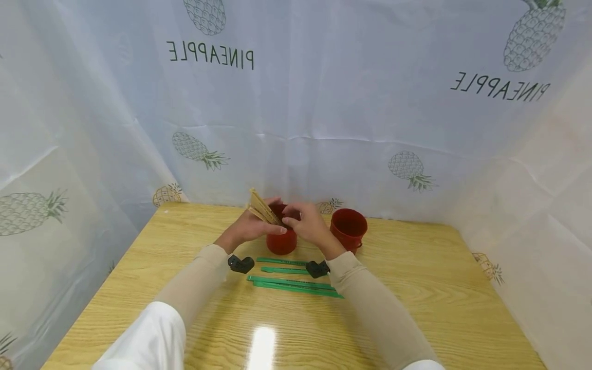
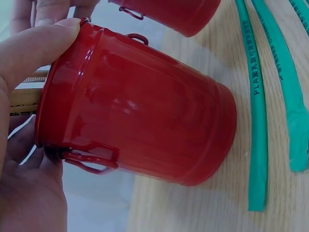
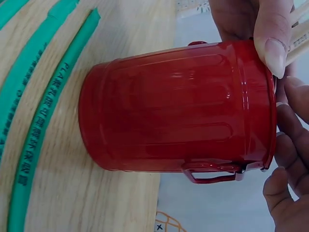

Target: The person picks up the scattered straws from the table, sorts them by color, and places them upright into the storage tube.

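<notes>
On the left, grips the red bucket (image 1: 282, 244) near its top with the left hand (image 1: 250, 225), close to thin brown sticks (image 1: 263, 207) poking out. In the middle, holds that bucket near the back of the table (image 1: 416, 267), likely light and hard but maybe slippery, so best held by the rim (image 3: 271, 113) or side loops (image 2: 91, 158). On the right, bends the right hand (image 1: 309, 222) over the bucket's mouth, cannot tell if pinching anything, near another red bucket (image 1: 344, 242).
</notes>
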### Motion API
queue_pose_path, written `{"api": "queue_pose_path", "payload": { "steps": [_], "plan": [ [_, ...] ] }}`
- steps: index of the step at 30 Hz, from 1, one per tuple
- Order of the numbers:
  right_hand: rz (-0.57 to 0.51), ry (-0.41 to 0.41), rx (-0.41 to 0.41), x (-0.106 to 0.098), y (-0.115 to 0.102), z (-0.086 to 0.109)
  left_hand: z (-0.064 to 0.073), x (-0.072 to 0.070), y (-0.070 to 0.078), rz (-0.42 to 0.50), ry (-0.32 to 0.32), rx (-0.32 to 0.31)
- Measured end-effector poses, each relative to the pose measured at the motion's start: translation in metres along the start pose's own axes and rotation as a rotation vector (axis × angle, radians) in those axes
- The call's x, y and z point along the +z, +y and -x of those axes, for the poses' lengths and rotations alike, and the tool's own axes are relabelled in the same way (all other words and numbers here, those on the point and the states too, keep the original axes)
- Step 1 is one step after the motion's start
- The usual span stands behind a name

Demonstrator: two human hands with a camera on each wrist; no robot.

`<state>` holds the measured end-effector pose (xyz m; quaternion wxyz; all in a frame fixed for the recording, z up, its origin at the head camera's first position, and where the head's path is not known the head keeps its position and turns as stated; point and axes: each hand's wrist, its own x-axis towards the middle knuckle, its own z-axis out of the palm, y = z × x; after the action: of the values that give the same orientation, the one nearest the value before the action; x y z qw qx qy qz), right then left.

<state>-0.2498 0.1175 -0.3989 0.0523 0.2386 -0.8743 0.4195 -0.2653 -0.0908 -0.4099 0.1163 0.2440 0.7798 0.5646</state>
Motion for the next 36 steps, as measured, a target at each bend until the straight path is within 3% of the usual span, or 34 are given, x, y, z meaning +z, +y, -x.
{"api": "queue_pose_path", "payload": {
  "steps": [6, 11, 16, 21, 26, 36],
  "plan": [
    [-0.064, 0.049, 0.006, -0.005, 0.003, 0.015, 0.001, 0.001, -0.003, 0.017, 0.019, 0.02],
    [-0.183, 0.044, 0.057, -0.017, 0.005, 0.036, 0.003, 0.002, -0.002, 0.046, 0.022, 0.007],
    [-0.213, 0.036, 0.06, -0.031, 0.008, 0.058, 0.007, 0.002, -0.004, 0.068, 0.043, -0.015],
    [-0.21, 0.046, 0.046, -0.043, 0.013, 0.077, 0.013, 0.004, -0.009, 0.006, 0.081, -0.028],
    [-0.24, 0.025, 0.025, -0.052, 0.018, 0.091, 0.027, 0.006, -0.018, -0.033, 0.126, -0.074],
    [-0.263, 0.001, 0.061, -0.066, 0.029, 0.116, 0.058, 0.019, -0.028, -0.043, 0.136, -0.073]
  ]
}}
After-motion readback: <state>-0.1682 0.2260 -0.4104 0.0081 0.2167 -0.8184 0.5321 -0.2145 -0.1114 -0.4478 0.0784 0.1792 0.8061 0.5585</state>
